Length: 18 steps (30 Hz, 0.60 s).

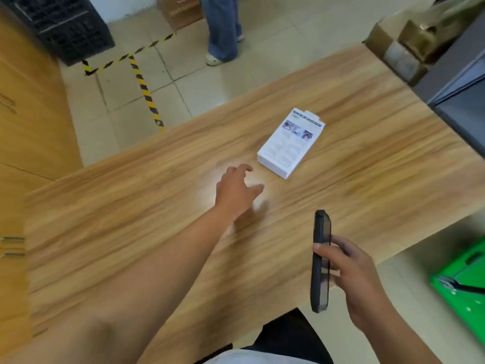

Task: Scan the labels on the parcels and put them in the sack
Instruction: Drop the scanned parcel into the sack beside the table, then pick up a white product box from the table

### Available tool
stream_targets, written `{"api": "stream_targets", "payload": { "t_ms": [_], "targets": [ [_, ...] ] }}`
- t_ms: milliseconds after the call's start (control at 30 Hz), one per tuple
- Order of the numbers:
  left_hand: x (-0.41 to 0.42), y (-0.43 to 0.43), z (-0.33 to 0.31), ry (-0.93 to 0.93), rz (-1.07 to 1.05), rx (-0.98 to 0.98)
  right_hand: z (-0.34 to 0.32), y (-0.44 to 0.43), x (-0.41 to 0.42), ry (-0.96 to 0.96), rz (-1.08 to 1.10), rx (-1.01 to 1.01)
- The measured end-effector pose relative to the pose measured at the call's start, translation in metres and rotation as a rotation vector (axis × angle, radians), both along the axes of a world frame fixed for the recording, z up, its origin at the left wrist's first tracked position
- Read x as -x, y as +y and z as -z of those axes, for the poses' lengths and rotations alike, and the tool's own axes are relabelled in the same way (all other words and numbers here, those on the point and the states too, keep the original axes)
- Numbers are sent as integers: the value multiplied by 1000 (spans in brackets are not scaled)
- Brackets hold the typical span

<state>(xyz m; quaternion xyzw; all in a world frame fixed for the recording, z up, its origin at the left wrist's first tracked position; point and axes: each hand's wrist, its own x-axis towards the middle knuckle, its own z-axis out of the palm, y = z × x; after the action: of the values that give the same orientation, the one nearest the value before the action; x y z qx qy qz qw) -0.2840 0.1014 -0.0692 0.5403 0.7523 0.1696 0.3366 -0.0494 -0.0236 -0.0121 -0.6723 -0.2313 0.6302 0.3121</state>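
Left hand [237, 190], fingers [245, 168] spread empty, is just short of the white box [290, 143], its long axis toward the desk's [131, 206] far edge; right hand [349, 271] grips a probable scanner [320, 261].

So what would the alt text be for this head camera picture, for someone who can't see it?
A person's open left hand reaches toward a white box lying flat on a wooden table, not touching it. The right hand grips a dark handheld device above the table's near edge. Another person's legs stand on the tiled floor beyond.
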Motion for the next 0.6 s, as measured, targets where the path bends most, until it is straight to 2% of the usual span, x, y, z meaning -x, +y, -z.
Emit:
{"api": "stream_targets", "payload": {
  "t_ms": [133, 233, 300, 467, 600],
  "targets": [
    [-57, 58, 2, 211, 71, -13, 13, 3, -39, 11, 86, 18],
    [-73, 80, 7, 444, 151, 17, 23, 7, -56, 13, 112, 30],
    [-76, 85, 8, 521, 177, 40, 27, 11, -64, 19, 124, 40],
    [-62, 70, 3, 394, 100, 117, 30, 26, -66, 44, 84, 34],
    [-36, 19, -9, 280, 42, 193, 30, 44, -55, 68, 21, 15]
  ]
}}
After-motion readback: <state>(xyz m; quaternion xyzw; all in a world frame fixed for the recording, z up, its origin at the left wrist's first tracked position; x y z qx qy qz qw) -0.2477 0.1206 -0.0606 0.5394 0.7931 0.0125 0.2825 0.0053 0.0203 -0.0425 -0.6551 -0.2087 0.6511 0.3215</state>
